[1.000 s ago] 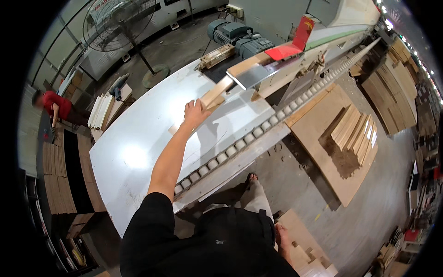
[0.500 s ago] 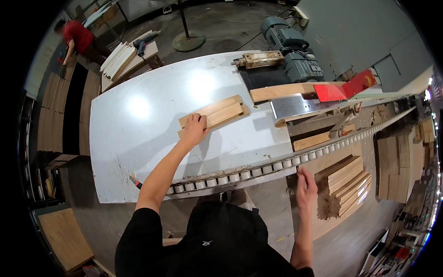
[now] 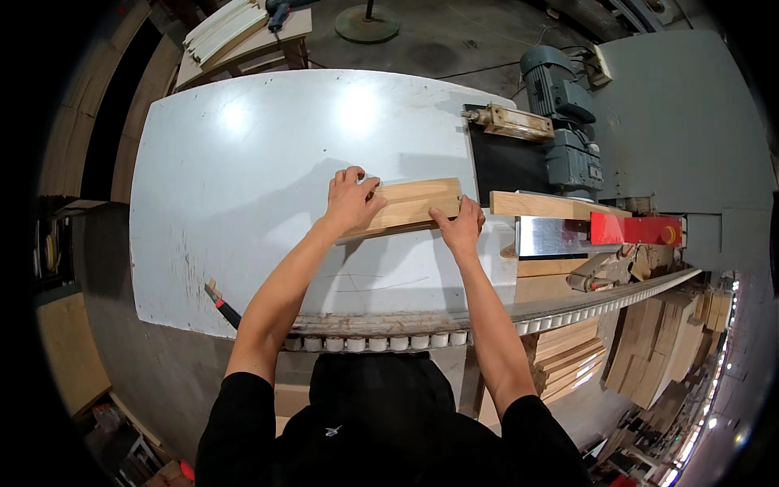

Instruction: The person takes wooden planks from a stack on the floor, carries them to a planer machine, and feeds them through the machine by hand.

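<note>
Two or more pale wooden boards (image 3: pixel 415 203) lie together on the white tabletop (image 3: pixel 243 162), slightly tilted up toward the right. My left hand (image 3: pixel 350 203) grips their left end, its thumb against the near side and its fingers curled over the far corner. At the right end, my right hand (image 3: pixel 461 227) clasps the boards, thumb on the near edge and fingers around the end. How the boards meet under my left palm is hidden.
A roller rail (image 3: pixel 398 342) borders the table's near edge. Rightward are a wooden fence strip (image 3: pixel 535 203), a red guard (image 3: pixel 633 230) and a grey motor (image 3: pixel 560 89). A red-and-black-handled tool (image 3: pixel 221 304) lies near left. Stacked wood pieces (image 3: pixel 572 357) sit beyond the rail.
My right hand has come up from beside the rail and taken hold of the boards' right end. My left hand remains at their left end. The view has turned rightward.
</note>
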Motion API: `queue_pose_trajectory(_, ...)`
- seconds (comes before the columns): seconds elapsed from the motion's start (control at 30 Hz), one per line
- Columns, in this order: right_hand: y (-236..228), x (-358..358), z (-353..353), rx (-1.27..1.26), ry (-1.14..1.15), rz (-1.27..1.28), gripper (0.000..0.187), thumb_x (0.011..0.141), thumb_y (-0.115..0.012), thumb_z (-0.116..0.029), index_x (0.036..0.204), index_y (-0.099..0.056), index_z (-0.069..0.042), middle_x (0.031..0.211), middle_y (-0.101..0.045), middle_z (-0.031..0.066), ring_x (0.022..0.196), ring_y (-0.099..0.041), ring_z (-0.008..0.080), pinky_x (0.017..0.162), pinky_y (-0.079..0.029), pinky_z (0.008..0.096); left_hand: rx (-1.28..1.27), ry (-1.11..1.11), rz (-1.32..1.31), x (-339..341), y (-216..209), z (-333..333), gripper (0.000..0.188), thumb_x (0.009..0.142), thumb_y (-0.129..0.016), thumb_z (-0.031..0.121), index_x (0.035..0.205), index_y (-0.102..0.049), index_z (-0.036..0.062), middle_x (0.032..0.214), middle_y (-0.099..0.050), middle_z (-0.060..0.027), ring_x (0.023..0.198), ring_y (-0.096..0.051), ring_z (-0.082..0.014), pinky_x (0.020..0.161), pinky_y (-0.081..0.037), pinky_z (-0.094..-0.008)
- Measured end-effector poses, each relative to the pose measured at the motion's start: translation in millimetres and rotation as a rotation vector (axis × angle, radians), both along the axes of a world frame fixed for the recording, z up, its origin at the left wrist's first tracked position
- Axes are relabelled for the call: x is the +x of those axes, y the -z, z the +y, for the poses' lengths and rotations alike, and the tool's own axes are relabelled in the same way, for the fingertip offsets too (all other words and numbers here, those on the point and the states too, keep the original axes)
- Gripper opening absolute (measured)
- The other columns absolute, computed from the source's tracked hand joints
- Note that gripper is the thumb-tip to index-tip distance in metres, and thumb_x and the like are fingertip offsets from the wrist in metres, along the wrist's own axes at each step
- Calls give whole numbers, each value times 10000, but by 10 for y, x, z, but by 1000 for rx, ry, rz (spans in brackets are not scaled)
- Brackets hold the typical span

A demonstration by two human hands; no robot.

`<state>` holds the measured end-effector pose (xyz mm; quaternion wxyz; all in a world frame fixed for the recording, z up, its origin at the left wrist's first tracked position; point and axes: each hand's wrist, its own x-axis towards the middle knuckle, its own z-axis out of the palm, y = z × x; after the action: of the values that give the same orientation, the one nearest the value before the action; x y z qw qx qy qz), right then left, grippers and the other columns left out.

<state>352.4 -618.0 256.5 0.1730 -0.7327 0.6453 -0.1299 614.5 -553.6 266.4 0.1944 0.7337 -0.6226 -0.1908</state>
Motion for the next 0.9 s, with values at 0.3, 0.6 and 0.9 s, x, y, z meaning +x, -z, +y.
queue_pose_trajectory(0.3,50,-256,49,111,76,-266,810,736,-810,-373,1370,-492,17,1340,-511,168,1253,-450,351,1097,-324,426,52,220,-74,29,-128,-181,532,718,-805,298,1190,-651,106,1239,-526,-132,1139,-490,-335,983,-416,-457)
queue_pose_trajectory(0.6,71,-531,13,117,-22,-331,642,830,-729,-295,1344,-517,25,1320,-562,213,1265,-480,371,1074,-381,438,-15,110,-33,-148,-273,-152,424,716,-694,133,1120,-624,23,1114,-588,-147,1054,-559,-344,886,-499,-421)
queue_pose_trajectory(0.9,-1278,-1602,-18,-222,-622,-303,519,818,-750,-128,1302,-588,-34,1333,-579,192,1199,-567,357,1005,-467,424,0,126,-38,-693,-283,486,546,765,-653,127,1287,-530,25,1262,-536,-180,1198,-483,-376,1028,-398,-484)
